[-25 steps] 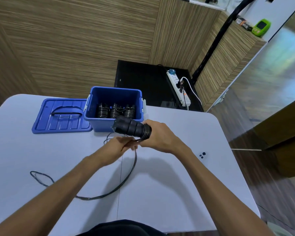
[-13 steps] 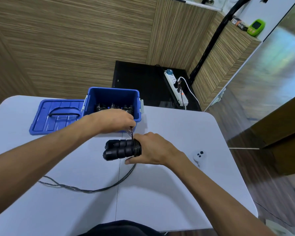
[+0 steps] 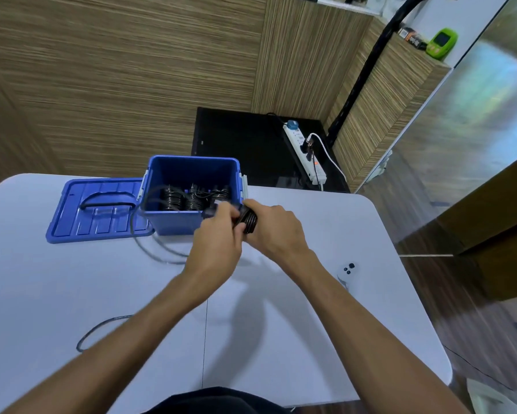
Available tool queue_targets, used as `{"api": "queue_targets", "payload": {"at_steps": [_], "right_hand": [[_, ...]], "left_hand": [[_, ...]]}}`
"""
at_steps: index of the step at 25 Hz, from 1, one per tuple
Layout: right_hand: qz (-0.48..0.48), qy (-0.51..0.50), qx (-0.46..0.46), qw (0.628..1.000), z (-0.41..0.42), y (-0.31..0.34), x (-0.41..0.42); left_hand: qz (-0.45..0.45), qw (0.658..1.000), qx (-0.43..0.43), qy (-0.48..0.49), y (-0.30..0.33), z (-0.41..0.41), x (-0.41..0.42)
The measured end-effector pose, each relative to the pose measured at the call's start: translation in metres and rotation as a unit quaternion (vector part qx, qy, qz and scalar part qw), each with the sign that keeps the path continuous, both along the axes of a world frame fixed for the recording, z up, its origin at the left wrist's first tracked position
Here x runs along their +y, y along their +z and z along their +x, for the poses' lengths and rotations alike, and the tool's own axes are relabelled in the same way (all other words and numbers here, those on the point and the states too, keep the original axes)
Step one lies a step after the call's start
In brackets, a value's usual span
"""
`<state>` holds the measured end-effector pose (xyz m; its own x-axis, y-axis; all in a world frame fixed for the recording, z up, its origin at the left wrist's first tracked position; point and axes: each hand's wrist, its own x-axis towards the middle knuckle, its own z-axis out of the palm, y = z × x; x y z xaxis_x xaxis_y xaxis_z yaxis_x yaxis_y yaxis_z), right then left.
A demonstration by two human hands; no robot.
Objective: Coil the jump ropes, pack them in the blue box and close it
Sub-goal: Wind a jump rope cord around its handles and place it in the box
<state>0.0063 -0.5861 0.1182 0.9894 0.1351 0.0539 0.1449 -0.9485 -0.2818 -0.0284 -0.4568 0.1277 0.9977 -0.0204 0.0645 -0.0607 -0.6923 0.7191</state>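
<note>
Head view: a loose black rope [image 3: 149, 249] trails limp and light over the bench [image 3: 72, 279] beside the lid [image 3: 96, 210] and blue box [image 3: 173, 222]; left hand [image 3: 218, 243] pinches cord, right hand [image 3: 276, 231] grips the handle bundle [image 3: 248, 221], likely the firmest hold, mostly hidden.

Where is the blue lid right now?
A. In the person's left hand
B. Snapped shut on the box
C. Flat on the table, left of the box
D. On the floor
C: the lid lies flat on the table, to the left of the open box, and neither hand touches it.
</note>
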Motion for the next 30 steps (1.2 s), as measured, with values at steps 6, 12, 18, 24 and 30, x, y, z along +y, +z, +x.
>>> {"api": "queue_targets", "payload": {"at_steps": [6,12,18,24,30], "right_hand": [[-0.009,-0.034,-0.013,0.999,0.003,-0.001,-0.005],[0.040,-0.060,0.070,0.995,0.003,0.004,-0.005],[0.057,-0.069,0.100,0.991,-0.001,0.000,0.000],[0.095,-0.054,0.096,0.989,-0.003,0.008,-0.001],[0.140,0.044,0.123,0.982,-0.009,0.020,-0.012]], "left_hand": [[-0.341,0.922,0.175,0.052,-0.013,-0.016,-0.005],[-0.227,0.971,0.079,0.012,-0.016,-0.017,0.001],[-0.347,0.920,0.180,-0.041,-0.015,-0.024,0.007],[-0.216,0.962,0.099,-0.133,-0.037,-0.010,0.029],[-0.014,0.973,0.018,-0.231,-0.047,0.016,0.054]]}}
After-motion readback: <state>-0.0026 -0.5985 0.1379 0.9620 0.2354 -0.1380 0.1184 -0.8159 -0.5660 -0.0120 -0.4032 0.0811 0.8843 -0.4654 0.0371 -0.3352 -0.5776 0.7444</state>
